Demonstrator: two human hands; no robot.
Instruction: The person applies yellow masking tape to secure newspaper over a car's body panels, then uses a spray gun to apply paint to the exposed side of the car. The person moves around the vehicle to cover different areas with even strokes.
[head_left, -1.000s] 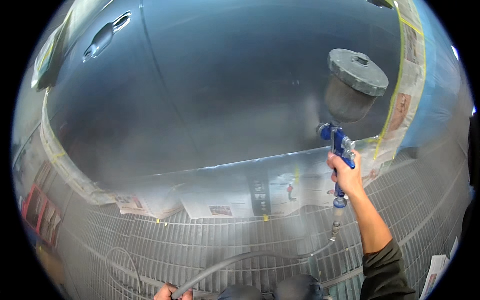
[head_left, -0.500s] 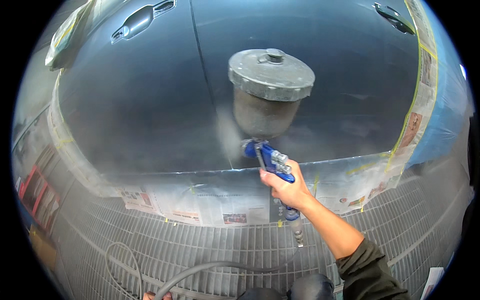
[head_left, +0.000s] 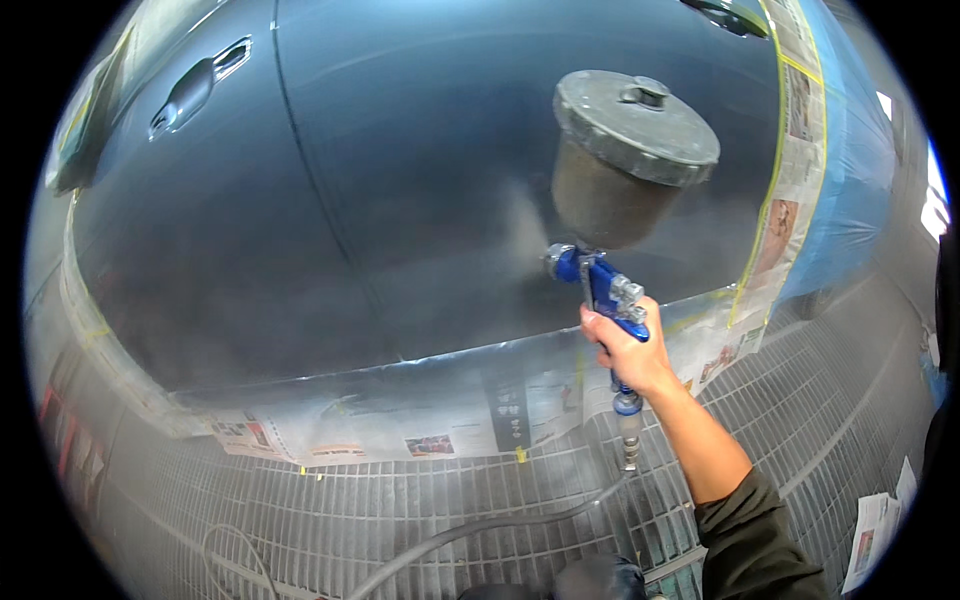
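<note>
My right hand (head_left: pixel 630 345) is wrapped round the grip of a blue spray gun (head_left: pixel 598 285). A lidded grey paint cup (head_left: pixel 635 155) sits on top of the gun, tilted a little to the right. From the nozzle a pale mist spreads toward the dark blue-grey car door panels (head_left: pixel 420 200), which stand close in front. A grey air hose (head_left: pixel 480 527) joins the gun's handle at its lower end and runs down to the lower left. My left hand is out of the picture.
Newspaper masking (head_left: pixel 350 430) with yellow tape hangs along the panel's lower edge and right side. Blue plastic sheeting (head_left: pixel 850 190) covers the area to the right. Below is a metal floor grating (head_left: pixel 380 500). Door handles (head_left: pixel 200 88) stand out higher up; loose paper (head_left: pixel 872 540) lies at lower right.
The spray gun in my right hand has moved right along the panel, its mist with it. My left hand, holding the hose at the lower edge before, has left the picture. The view has shifted.
</note>
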